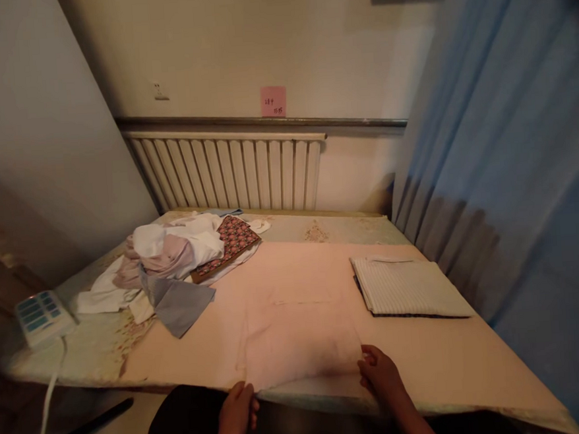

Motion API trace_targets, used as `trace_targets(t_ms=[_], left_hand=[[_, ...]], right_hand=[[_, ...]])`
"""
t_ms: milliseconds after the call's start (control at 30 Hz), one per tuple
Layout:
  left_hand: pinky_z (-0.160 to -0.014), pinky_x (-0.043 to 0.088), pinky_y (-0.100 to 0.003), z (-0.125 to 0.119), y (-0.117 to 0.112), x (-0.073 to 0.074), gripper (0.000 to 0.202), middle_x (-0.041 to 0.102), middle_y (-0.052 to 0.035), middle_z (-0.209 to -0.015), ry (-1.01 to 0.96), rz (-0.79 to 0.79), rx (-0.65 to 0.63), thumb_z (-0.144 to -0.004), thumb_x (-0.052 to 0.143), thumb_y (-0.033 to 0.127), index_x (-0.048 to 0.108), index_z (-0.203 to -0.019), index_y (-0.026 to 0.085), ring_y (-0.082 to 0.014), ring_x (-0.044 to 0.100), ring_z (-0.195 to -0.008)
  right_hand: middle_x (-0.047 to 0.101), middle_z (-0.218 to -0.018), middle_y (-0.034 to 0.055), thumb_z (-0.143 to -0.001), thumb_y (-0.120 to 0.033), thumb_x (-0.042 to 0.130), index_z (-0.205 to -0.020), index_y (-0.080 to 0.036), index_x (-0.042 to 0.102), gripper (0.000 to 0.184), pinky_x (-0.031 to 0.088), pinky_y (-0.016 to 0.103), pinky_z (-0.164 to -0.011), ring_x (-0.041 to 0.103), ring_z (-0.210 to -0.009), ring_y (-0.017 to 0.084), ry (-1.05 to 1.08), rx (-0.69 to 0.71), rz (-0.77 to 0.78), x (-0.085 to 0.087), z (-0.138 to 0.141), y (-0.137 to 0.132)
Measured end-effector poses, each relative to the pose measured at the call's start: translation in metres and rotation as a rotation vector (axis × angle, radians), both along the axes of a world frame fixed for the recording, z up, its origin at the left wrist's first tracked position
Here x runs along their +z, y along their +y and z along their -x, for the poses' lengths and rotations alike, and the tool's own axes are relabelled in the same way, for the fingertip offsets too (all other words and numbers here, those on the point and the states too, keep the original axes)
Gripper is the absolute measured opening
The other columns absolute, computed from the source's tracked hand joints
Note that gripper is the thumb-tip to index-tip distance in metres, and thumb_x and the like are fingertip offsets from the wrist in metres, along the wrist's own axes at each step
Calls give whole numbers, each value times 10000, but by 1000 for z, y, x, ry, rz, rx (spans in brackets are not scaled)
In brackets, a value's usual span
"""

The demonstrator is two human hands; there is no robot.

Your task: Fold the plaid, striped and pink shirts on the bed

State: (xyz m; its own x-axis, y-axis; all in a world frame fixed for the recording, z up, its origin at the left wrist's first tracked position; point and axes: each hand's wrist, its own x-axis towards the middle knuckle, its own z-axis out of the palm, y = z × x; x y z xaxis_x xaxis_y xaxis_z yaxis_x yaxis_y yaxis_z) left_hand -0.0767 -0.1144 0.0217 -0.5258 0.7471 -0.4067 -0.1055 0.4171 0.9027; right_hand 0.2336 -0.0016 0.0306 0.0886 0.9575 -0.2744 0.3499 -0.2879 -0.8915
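Observation:
A pale, thin piece of cloth [303, 341] lies in front of me on the table, its near edge lifted slightly past the table's front. My left hand [237, 409] pinches its near left corner. On the other side, my right hand [378, 369] grips the near right corner between thumb and fingers. The cloth is almost the same colour as the pinkish table cover [439, 365], so its far outline is faint. To the right lies a folded striped cloth [411, 286] with a dark lower edge.
At the left sits a heap of crumpled garments [168, 252], with a grey cloth [181, 305] and a red patterned cloth [229, 244]. A white power strip [43, 317] with its cord rests at the table's left edge. A blue curtain [514, 161] hangs on the right; a radiator [237, 171] stands behind.

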Motion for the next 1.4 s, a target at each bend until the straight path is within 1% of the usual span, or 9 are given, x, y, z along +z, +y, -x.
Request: trace_targets(t_ms=[100,167,233,333,500,667,1000,1133,1400], left_hand=[[-466,428,-286,2,-7,3,359,528,11,-572,254,35,34,-649,483,580,498,-645,221,-158,523,-487],[-702,523,-369,-2,-12,8,316,617,-57,-774,551,-60,78,-727,474,496,576,-784,203,-233,624,-753],[-938,472,-431,-12,-15,13,317,632,-117,-1021,814,-219,40,-808,452,395,608,-985,182,-268,595,-1026],[-1069,391,-444,-36,-2,22,381,583,-140,-1246,1019,-380,-175,-891,388,278,566,-1207,162,-250,502,-1225],[-1115,347,-463,-67,58,26,466,445,-134,-1461,1217,-388,-489,-917,360,219,465,-1363,132,-254,360,-1379],[-1133,282,-522,-65,97,19,467,412,-140,-1485,1380,-318,-613,-927,396,264,464,-1370,135,-294,296,-1412],[-1116,279,-518,-56,99,7,480,408,-88,-1496,1566,-361,-574,-931,399,306,443,-1398,202,-284,295,-1412],[-1113,279,-508,-56,100,6,480,424,-84,-1487,1577,-382,-558,-929,403,310,446,-1395,203,-281,307,-1407],[-1118,262,-514,-57,100,6,477,416,-85,-1493,1549,-368,-572,-930,398,317,446,-1390,198,-285,296,-1410]], right_hand=[[565,-565,-45,-656,-394,562,-1040,-180,588,440,382,234,-404,555,-424,134,8,-5,-19,1,2,-6],[560,-539,-46,-669,-443,545,-1053,-167,572,474,386,243,-408,556,-427,146,31,0,-33,5,2,-8],[547,-502,-50,-679,-483,530,-1056,-155,561,500,377,248,-403,541,-417,151,46,-3,-42,8,2,-9],[519,-447,-61,-682,-506,516,-1070,-148,551,530,353,245,-392,499,-392,146,49,-4,-49,10,1,-11],[507,-425,-68,-672,-476,501,-1098,-141,531,542,341,237,-394,461,-384,136,95,-1,-31,8,-1,-11],[521,-431,-59,-685,-449,469,-1086,-149,535,505,352,236,-403,472,-388,137,70,14,-23,8,-2,-10],[498,-418,-75,-686,-418,481,-1008,-177,566,411,331,225,-397,468,-384,131,125,-25,-56,-1,-6,-10],[494,-445,-79,-707,-465,500,-1015,-178,561,426,321,235,-383,466,-378,134,151,-14,-17,7,-4,-10],[675,-698,12,-813,-472,462,-988,-206,636,363,451,289,-667,650,-710,199,-337,-12,-218,26,5,-2]])
